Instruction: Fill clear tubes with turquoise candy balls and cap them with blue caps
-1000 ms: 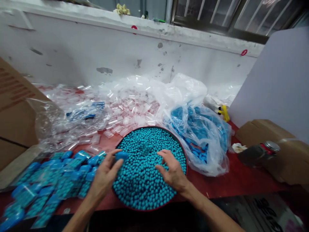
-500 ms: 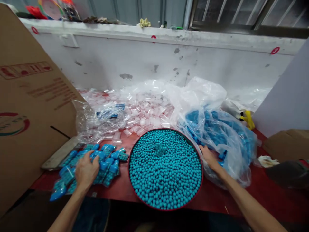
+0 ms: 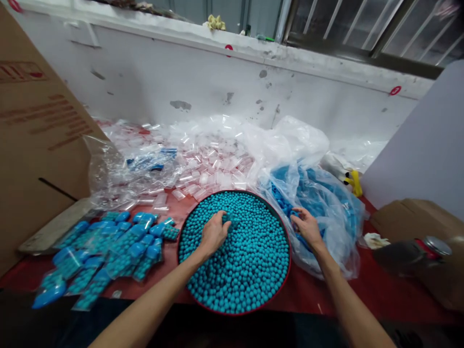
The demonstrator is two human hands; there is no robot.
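Note:
A round, red-rimmed tub (image 3: pixel 289 261) full of small teal balls (image 3: pixel 246 261) stands before me. My left hand (image 3: pixel 213 234) is over the balls, its fingers closing round a small clear container (image 3: pixel 232 221) half sunk among them; the grip is partly hidden. My right hand (image 3: pixel 306 226) is at the mouth of a clear plastic bag (image 3: pixel 329 222) of blue caps. Its thumb and fingers pinch a blue cap (image 3: pixel 293 212), mostly covered by the fingertips. Left of the tub lie several filled containers (image 3: pixel 126 241) with blue caps, teal balls showing inside.
Many clear containers (image 3: pixel 203 179) are heaped behind the tub. A crumpled clear bag (image 3: pixel 123 179) lies at the back left, beside a large cardboard box (image 3: pixel 47 125). At right are a lidded jar (image 3: pixel 406 256) and brown cardboard (image 3: pixel 409 220). A white wall (image 3: pixel 145 77) closes the back.
My left hand has moved right, from the filled containers to the clear one in the tub. My right hand has lifted slightly at the bag's mouth. The view has shifted and tilted.

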